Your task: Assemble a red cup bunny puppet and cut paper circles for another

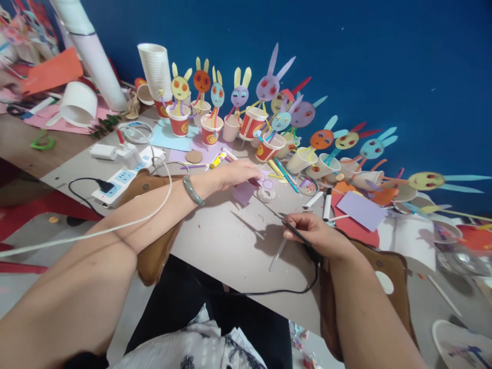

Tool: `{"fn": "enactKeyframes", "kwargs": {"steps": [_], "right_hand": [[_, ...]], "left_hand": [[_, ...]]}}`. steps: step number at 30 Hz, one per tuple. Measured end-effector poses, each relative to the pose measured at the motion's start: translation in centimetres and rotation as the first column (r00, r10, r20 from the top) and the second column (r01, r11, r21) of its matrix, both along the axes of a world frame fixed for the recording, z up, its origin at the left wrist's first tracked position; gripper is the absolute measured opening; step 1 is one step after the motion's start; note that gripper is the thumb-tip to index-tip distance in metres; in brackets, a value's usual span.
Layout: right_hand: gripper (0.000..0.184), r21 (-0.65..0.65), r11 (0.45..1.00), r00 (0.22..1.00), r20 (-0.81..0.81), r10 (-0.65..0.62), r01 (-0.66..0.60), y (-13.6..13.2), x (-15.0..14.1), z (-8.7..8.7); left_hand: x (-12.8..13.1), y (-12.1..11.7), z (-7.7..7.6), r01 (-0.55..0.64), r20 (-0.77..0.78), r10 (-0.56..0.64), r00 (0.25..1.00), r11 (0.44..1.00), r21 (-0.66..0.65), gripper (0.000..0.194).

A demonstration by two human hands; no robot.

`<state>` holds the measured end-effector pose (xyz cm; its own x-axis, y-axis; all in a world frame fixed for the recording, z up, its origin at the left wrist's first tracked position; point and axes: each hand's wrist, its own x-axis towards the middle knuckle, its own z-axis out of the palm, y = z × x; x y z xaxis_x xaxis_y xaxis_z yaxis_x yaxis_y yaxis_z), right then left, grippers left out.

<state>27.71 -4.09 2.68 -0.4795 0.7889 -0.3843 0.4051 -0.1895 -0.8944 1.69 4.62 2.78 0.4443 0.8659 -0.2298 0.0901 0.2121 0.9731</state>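
Note:
My left hand (240, 173), a greenish bangle on its wrist, reaches over the middle of the table with its fingers closed on a small piece of purple paper (244, 193). In my right hand (313, 231) is a pair of dark scissors (294, 231), blades toward the left hand. A white tape roll (266, 193) lies between the hands. Beneath the right hand, a clear stick (277, 254) rests on the table. A black cord (284, 292) runs up beside that hand; what it joins is mostly hidden.
Paper cups with rabbit-faced figures (212, 128) line the blue wall. A cup stack (154, 66) stands back left. A white power strip (125, 177) and cable lie left. Purple paper (362, 210) and markers (327, 204) lie right. Brown pads (157, 256) overhang the front edge.

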Motion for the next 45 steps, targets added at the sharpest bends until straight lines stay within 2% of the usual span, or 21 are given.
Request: {"fn": "enactKeyframes", "kwargs": {"steps": [2,4,6,8,10,11,14,20,26,29,31,33,38,45], "right_hand": [[0.060,0.053,0.998,0.995,-0.099,-0.017,0.023,0.0,0.2,0.1],[0.057,0.138,0.977,0.959,-0.254,-0.124,0.163,-0.1,0.0,0.0],[0.053,0.215,0.903,0.882,-0.384,-0.272,0.372,-0.3,-0.7,-0.1],[0.047,0.288,0.796,0.818,-0.416,-0.398,0.533,-0.7,-1.6,-0.1],[0.040,0.359,0.720,0.799,-0.369,-0.475,0.594,-1.2,-2.3,0.0],[0.038,0.385,0.704,0.801,-0.337,-0.494,0.597,-1.3,-2.6,0.0],[0.037,0.421,0.696,0.814,-0.287,-0.506,0.581,-1.8,-3.1,0.0],[0.041,0.419,0.670,0.791,-0.331,-0.515,0.612,-2.7,-3.8,0.2],[0.042,0.417,0.656,0.777,-0.353,-0.521,0.629,-3.1,-4.2,0.6],[0.042,0.437,0.657,0.789,-0.320,-0.525,0.614,-2.9,-3.8,0.3],[0.042,0.432,0.674,0.801,-0.295,-0.522,0.599,-2.7,-3.6,0.1],[0.042,0.425,0.693,0.813,-0.287,-0.507,0.582,-2.6,-3.5,0.0],[0.041,0.433,0.705,0.828,-0.301,-0.474,0.561,-2.4,-3.4,0.1],[0.050,0.459,0.690,0.828,-0.273,-0.490,0.560,-2.7,-3.6,0.4]], "left_hand": [[-0.1,0.0,-0.1,0.031,-0.032,-0.028,0.999,0.996,0.080,0.016],[-0.1,-0.3,0.1,0.040,-0.047,-0.033,0.998,0.987,0.155,0.019],[0.0,-0.9,0.5,0.028,-0.038,-0.021,0.999,0.982,0.189,0.021],[0.3,-1.8,1.1,0.018,-0.012,-0.016,1.000,0.984,0.177,0.021],[0.8,-2.7,1.6,0.009,0.012,-0.012,1.000,0.983,0.181,0.019],[1.0,-3.0,1.7,0.008,0.017,-0.012,1.000,0.983,0.186,0.019],[1.5,-3.8,1.8,0.031,0.018,-0.037,0.999,0.972,0.235,0.020],[1.9,-4.6,2.4,0.140,-0.076,-0.123,0.989,0.947,0.290,0.021],[1.9,-5.1,2.6,0.174,-0.055,-0.165,0.985,0.931,0.321,0.016],[1.7,-5.4,2.9,0.117,-0.036,-0.112,0.993,0.917,0.381,0.016],[1.6,-5.6,3.3,0.045,-0.023,-0.038,0.999,0.889,0.457,0.024],[1.6,-5.7,3.4,0.023,-0.027,-0.011,1.000,0.862,0.506,0.026],[1.6,-5.6,2.8,0.165,-0.078,-0.146,0.986,0.877,0.451,0.012],[2.0,-5.6,2.3,0.249,-0.119,-0.219,0.969,0.869,0.428,0.007]]}}
